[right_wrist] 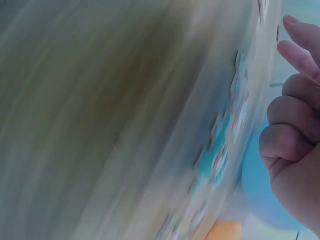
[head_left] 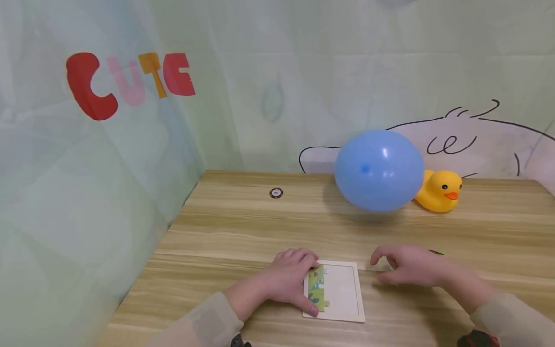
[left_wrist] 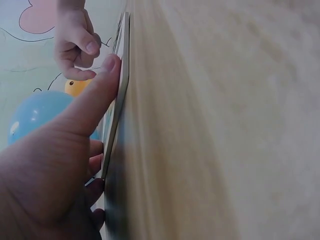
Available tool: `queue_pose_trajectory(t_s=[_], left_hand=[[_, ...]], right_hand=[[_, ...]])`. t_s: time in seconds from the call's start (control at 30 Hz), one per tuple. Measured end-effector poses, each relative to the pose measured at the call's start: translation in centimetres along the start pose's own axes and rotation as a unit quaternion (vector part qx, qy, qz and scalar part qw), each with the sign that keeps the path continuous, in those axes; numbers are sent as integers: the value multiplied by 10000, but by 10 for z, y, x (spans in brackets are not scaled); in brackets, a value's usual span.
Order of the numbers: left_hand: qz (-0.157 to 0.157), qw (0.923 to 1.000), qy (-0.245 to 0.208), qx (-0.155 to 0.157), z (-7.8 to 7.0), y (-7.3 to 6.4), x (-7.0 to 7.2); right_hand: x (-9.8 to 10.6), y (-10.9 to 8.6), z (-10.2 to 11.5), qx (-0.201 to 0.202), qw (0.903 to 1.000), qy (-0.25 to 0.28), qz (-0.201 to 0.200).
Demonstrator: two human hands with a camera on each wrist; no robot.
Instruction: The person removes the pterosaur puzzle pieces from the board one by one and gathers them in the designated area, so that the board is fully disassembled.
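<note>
A square white-framed puzzle board (head_left: 342, 294) lies on the table, a strip of green, leafy jigsaw pieces (head_left: 315, 289) joined along its left side. My left hand (head_left: 292, 279) holds the board at its left side, thumb on the near corner and fingers at the far corner. In the left wrist view, that thumb (left_wrist: 95, 95) rests along the board's edge. Right of the board hovers my right hand (head_left: 412, 265), index finger and thumb apart, with nothing seen between them. Under it, the right wrist view has several blurred jigsaw pieces (right_wrist: 215, 155) on the table, mostly hidden in the head view.
A blue balloon (head_left: 379, 171) and a yellow rubber duck (head_left: 440, 190) stand at the back right of the wooden table (head_left: 243, 226). A poker chip (head_left: 276, 193) lies at the back left. Beyond my right wrist is a small dark flat piece (head_left: 436, 252).
</note>
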State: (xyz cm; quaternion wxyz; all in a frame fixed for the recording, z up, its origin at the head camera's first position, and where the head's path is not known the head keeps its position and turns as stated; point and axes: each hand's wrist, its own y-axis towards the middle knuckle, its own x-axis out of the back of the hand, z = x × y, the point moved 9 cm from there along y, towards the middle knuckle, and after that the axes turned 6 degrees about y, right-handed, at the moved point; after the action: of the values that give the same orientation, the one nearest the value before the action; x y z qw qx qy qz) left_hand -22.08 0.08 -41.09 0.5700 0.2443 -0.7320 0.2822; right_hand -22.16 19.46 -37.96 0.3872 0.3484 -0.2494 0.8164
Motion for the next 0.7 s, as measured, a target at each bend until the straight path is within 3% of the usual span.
queue_pose_trajectory(t_s=[0.27, 0.57, 0.7], left_hand=[[18, 10000, 53, -32, -2, -1, 1], [30, 10000, -39, -11, -1, -1, 1], [66, 9999, -94, -25, -1, -1, 2]], right_hand=[[-15, 15, 10, 282, 9991, 305, 73], [-35, 34, 19, -39, 9963, 829, 236], [-42, 43, 29, 14, 9972, 721, 204]])
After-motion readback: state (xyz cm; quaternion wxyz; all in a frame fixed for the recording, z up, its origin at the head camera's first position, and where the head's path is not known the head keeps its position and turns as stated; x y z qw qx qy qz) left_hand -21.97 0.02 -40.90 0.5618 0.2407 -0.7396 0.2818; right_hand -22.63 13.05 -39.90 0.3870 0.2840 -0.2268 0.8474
